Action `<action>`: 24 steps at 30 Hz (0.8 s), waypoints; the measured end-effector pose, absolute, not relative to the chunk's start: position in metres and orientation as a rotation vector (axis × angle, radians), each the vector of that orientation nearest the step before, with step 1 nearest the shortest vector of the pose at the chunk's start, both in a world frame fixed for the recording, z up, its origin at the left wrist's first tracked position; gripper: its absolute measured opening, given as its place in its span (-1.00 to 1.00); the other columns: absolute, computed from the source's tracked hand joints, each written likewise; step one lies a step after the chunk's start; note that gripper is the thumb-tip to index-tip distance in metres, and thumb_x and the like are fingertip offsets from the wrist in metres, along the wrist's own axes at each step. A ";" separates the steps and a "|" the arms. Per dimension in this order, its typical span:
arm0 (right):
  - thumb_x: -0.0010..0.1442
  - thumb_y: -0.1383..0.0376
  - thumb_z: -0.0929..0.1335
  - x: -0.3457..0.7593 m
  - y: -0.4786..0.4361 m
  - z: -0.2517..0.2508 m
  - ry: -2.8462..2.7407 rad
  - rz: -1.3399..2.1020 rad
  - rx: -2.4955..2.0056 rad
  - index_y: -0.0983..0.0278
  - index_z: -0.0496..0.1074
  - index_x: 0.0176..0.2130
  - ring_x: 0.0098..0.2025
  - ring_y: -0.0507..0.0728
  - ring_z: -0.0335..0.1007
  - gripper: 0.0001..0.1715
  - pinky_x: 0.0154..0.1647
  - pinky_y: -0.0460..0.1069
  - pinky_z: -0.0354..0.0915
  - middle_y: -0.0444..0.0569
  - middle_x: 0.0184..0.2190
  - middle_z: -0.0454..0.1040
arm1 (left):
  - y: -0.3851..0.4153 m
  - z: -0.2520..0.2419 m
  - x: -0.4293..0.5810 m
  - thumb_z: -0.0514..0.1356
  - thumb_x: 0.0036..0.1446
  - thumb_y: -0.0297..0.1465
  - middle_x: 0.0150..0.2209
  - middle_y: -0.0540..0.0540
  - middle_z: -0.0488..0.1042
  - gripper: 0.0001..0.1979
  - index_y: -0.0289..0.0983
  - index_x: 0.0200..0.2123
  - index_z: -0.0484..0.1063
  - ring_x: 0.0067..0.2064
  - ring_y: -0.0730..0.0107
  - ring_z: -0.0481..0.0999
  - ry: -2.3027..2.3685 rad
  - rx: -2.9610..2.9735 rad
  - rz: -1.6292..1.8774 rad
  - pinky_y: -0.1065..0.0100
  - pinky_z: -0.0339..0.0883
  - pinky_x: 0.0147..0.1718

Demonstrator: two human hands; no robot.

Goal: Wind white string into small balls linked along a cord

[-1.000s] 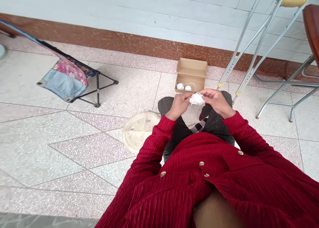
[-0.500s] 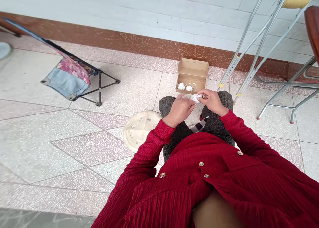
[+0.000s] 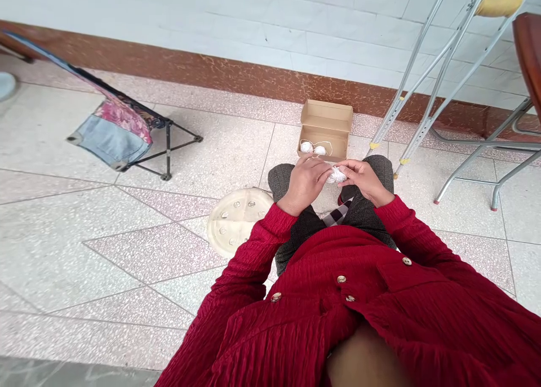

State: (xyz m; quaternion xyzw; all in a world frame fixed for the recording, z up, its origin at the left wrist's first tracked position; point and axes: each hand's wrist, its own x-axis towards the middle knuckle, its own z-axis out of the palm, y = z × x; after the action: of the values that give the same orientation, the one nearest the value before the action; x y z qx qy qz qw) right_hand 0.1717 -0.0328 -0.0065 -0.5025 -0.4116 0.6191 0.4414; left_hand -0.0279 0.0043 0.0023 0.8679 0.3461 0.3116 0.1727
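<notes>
Between my hands, above my knees, is a small bundle of white yarn [image 3: 337, 175]. My left hand [image 3: 307, 179] is closed at the bundle's left side, its fingertips partly hidden behind the yarn. From the right, my right hand [image 3: 362, 177] pinches the same bundle with thumb and fingers. Just beyond my hands an open cardboard box [image 3: 325, 134] stands on the floor with its lid up. Inside it lie two white yarn balls [image 3: 313, 148], with a loose strand curving beside them.
A round cream plastic stool or lid [image 3: 228, 221] is by my left knee. Further left stands a folding chair [image 3: 116, 133]. Metal crutches [image 3: 416, 102] lean on the tiled wall [image 3: 253, 26] at right, beside a metal-legged chair [image 3: 482, 156].
Both hands have shifted slightly, and the yarn bundle has turned and come a little lower, toward me. The right fingers have closed further around its side. The box stays put.
</notes>
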 end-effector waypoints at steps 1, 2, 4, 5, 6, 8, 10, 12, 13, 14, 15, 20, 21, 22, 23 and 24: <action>0.04 -0.01 0.54 0.170 -0.035 -0.005 -1.001 1.539 -1.237 0.22 0.60 -0.17 -0.21 0.09 0.47 -0.54 -0.26 0.01 0.57 -0.05 -0.20 0.56 | 0.003 0.002 -0.027 0.04 0.43 -0.29 -0.23 -0.11 0.63 -0.68 -0.27 -0.23 0.56 -0.15 0.28 0.58 1.001 2.449 0.898 0.06 0.26 0.21; 0.02 0.00 0.56 0.169 -0.037 -0.005 -1.000 1.544 -1.221 0.22 0.59 -0.15 -0.19 0.09 0.47 -0.53 -0.22 0.01 0.57 -0.05 -0.19 0.56 | 0.002 0.001 -0.027 0.04 0.43 -0.28 -0.23 -0.11 0.63 -0.68 -0.27 -0.22 0.56 -0.16 0.28 0.58 1.015 2.436 0.909 0.07 0.27 0.20; -0.05 0.05 0.60 0.169 -0.039 -0.005 -1.042 1.535 -1.196 0.22 0.58 -0.12 -0.19 0.10 0.47 -0.47 -0.19 0.03 0.55 -0.06 -0.20 0.57 | 0.003 0.002 -0.028 0.05 0.42 -0.27 -0.24 -0.11 0.63 -0.68 -0.27 -0.22 0.56 -0.17 0.28 0.58 1.022 2.420 0.914 0.09 0.30 0.17; -0.08 0.08 0.61 0.170 -0.040 -0.006 -1.077 1.512 -1.198 0.22 0.58 -0.11 -0.22 0.09 0.47 -0.45 -0.19 0.03 0.54 -0.07 -0.22 0.57 | 0.004 0.002 -0.028 0.06 0.42 -0.26 -0.25 -0.11 0.63 -0.68 -0.28 -0.23 0.56 -0.17 0.27 0.57 1.011 2.421 0.903 0.10 0.32 0.15; -0.10 0.10 0.62 0.172 -0.039 -0.008 -1.121 1.472 -1.211 0.22 0.58 -0.10 -0.25 0.09 0.46 -0.44 -0.20 0.02 0.52 -0.07 -0.24 0.57 | 0.006 0.003 -0.029 0.07 0.42 -0.26 -0.25 -0.12 0.63 -0.68 -0.28 -0.23 0.56 -0.17 0.26 0.57 0.990 2.426 0.889 0.11 0.34 0.12; -0.07 0.13 0.60 0.175 -0.037 -0.010 -1.232 1.363 -1.266 0.23 0.59 -0.11 -0.28 0.08 0.44 -0.48 -0.23 0.01 0.48 -0.07 -0.26 0.57 | 0.011 0.006 -0.031 0.08 0.41 -0.26 -0.24 -0.13 0.63 -0.69 -0.29 -0.24 0.56 -0.15 0.24 0.57 0.923 2.448 0.865 0.13 0.35 0.10; -0.04 0.16 0.58 0.178 -0.035 -0.009 -1.344 1.279 -1.311 0.24 0.60 -0.12 -0.28 0.07 0.44 -0.54 -0.26 -0.02 0.44 -0.06 -0.23 0.58 | 0.016 0.011 -0.035 0.09 0.40 -0.27 -0.21 -0.13 0.63 -0.70 -0.28 -0.25 0.56 -0.09 0.22 0.57 0.846 2.477 0.846 0.12 0.32 0.13; -0.02 0.21 0.57 0.179 -0.034 -0.005 -1.410 1.277 -1.298 0.24 0.61 -0.13 -0.26 0.07 0.44 -0.58 -0.26 -0.03 0.42 -0.06 -0.19 0.58 | 0.023 0.017 -0.038 0.09 0.40 -0.28 -0.17 -0.12 0.63 -0.71 -0.27 -0.24 0.56 -0.02 0.21 0.56 0.795 2.492 0.821 0.09 0.25 0.19; -0.03 0.22 0.57 0.179 -0.034 -0.002 -1.418 1.316 -1.266 0.24 0.61 -0.13 -0.26 0.07 0.44 -0.59 -0.26 -0.03 0.42 -0.06 -0.19 0.59 | 0.026 0.019 -0.040 0.09 0.40 -0.28 -0.16 -0.12 0.63 -0.71 -0.25 -0.24 0.56 0.00 0.20 0.56 0.784 2.484 0.810 0.08 0.22 0.22; -0.04 0.23 0.57 0.179 -0.035 0.001 -1.408 1.372 -1.223 0.23 0.61 -0.13 -0.26 0.07 0.45 -0.59 -0.24 -0.03 0.43 -0.07 -0.20 0.59 | 0.029 0.020 -0.040 0.09 0.40 -0.27 -0.16 -0.11 0.63 -0.71 -0.24 -0.24 0.57 0.01 0.20 0.55 0.780 2.462 0.808 0.07 0.21 0.22; -0.05 0.23 0.58 0.178 -0.036 0.004 -1.382 1.438 -1.175 0.23 0.61 -0.13 -0.26 0.07 0.46 -0.57 -0.24 -0.02 0.44 -0.08 -0.22 0.59 | 0.031 0.020 -0.041 0.09 0.40 -0.26 -0.15 -0.11 0.63 -0.71 -0.24 -0.24 0.57 0.01 0.20 0.55 0.779 2.424 0.819 0.07 0.21 0.22; -0.06 0.17 0.60 0.175 -0.036 0.017 -1.117 1.627 -1.002 0.22 0.56 -0.12 -0.28 0.08 0.49 -0.51 -0.29 -0.01 0.50 -0.07 -0.24 0.59 | 0.029 0.000 -0.030 0.10 0.37 -0.20 -0.20 -0.12 0.63 -0.66 -0.26 -0.25 0.59 -0.08 0.23 0.57 0.829 2.052 0.894 0.22 0.38 -0.01; -0.05 0.15 0.60 0.174 -0.034 0.017 -1.059 1.610 -0.999 0.22 0.55 -0.12 -0.27 0.08 0.49 -0.51 -0.30 -0.01 0.51 -0.07 -0.23 0.59 | 0.025 -0.007 -0.026 0.09 0.38 -0.20 -0.22 -0.12 0.63 -0.66 -0.27 -0.26 0.59 -0.11 0.24 0.58 0.852 1.988 0.882 0.25 0.40 -0.06; -0.04 0.12 0.59 0.175 -0.030 0.016 -1.010 1.580 -1.007 0.21 0.53 -0.12 -0.26 0.09 0.49 -0.51 -0.30 -0.01 0.51 -0.07 -0.22 0.58 | 0.020 -0.012 -0.023 0.09 0.37 -0.21 -0.24 -0.11 0.63 -0.65 -0.28 -0.26 0.59 -0.15 0.26 0.58 0.876 1.946 0.854 0.27 0.40 -0.11; -0.03 0.10 0.58 0.176 -0.026 0.014 -0.973 1.538 -1.026 0.20 0.52 -0.12 -0.26 0.08 0.50 -0.51 -0.29 -0.01 0.52 -0.08 -0.22 0.58 | 0.015 -0.017 -0.019 0.10 0.36 -0.22 -0.27 -0.10 0.62 -0.66 -0.28 -0.27 0.59 -0.20 0.28 0.58 0.895 1.922 0.818 0.29 0.39 -0.15; -0.02 0.08 0.57 0.177 -0.021 0.011 -0.952 1.488 -1.055 0.19 0.51 -0.13 -0.26 0.08 0.49 -0.52 -0.28 -0.01 0.52 -0.08 -0.21 0.57 | 0.010 -0.021 -0.016 0.11 0.36 -0.23 -0.29 -0.08 0.62 -0.67 -0.28 -0.28 0.59 -0.23 0.30 0.57 0.901 1.916 0.775 0.31 0.38 -0.17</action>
State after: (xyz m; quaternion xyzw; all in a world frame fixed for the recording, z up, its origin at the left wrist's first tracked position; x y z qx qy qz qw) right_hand 0.1772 -0.0205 0.0107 -0.4393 -0.3964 0.6195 0.5159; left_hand -0.0159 0.0096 -0.0213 0.7676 0.3609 0.3106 0.4290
